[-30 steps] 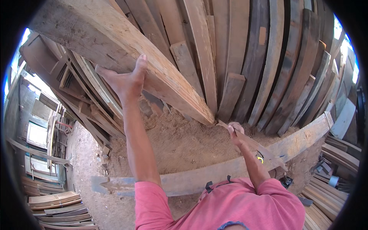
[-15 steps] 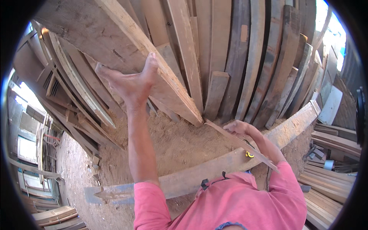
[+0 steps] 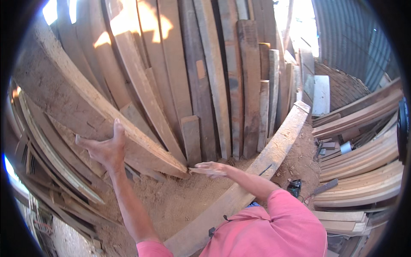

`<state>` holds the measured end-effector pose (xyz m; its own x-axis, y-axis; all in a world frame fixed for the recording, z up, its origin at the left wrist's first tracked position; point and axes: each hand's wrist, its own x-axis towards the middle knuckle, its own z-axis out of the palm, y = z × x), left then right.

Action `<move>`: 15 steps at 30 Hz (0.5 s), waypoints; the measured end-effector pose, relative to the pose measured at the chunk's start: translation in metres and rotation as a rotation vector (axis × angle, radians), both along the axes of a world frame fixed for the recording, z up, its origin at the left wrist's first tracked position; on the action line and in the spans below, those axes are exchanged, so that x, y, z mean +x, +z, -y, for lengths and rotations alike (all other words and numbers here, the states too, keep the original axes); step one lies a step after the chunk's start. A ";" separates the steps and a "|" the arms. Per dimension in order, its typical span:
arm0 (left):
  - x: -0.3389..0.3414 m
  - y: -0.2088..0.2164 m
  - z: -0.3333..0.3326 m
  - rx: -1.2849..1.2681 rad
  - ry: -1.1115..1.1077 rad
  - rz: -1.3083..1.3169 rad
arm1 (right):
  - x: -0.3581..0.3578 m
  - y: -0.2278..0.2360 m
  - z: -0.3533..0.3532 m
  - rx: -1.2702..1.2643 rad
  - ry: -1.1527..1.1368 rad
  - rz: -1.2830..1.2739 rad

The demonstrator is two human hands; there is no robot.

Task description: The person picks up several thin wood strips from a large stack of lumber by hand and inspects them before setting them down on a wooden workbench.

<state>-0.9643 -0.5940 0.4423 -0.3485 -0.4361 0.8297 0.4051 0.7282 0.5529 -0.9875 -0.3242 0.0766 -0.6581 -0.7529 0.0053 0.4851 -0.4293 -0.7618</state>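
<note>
A wide, thick plank (image 3: 55,92) slopes from the upper left down to the sawdust-covered ground. My left hand (image 3: 107,150) is against its face, thumb hooked over the light sawn edge and fingers spread toward the lower side, gripping it. Beside the plank's low end, my right hand (image 3: 212,168) holds a short-looking thin wooden strip (image 3: 218,172). The strip's tip reaches the plank's end. My right fingers lie nearly straight along it; the thumb is hard to make out. Under my right forearm, a long board (image 3: 280,143) lies across the ground, dusted with sawdust.
Many upright boards (image 3: 173,77) lean along the far side. Stacked timber (image 3: 359,171) fills the right, with a pale blue roll (image 3: 346,147) nearby. A dark corded device (image 3: 294,187) sits by the long board. Corrugated sheeting (image 3: 349,38) stands behind.
The view has swung right, shifting the scene leftward and down. My left hand keeps its grip on the plank. The strip in my right hand now lies flatter and shows shorter.
</note>
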 end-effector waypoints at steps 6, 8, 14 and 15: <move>0.009 0.007 -0.033 -0.014 0.013 0.058 | -0.001 -0.023 0.030 0.857 0.122 -0.367; 0.007 0.004 -0.043 0.004 -0.050 0.037 | 0.007 -0.088 0.005 1.069 0.331 -0.731; 0.013 0.004 0.008 -0.077 -0.171 -0.075 | 0.120 -0.047 -0.032 1.454 0.026 -1.005; 0.008 0.002 0.011 -0.037 -0.207 -0.041 | 0.135 -0.051 -0.045 1.517 -0.015 -1.017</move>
<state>-0.9559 -0.6047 0.4447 -0.3929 -0.3274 0.8593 0.5699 0.6467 0.5070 -0.8523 -0.2790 0.0252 -0.8418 -0.4826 -0.2419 -0.3597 0.8356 -0.4153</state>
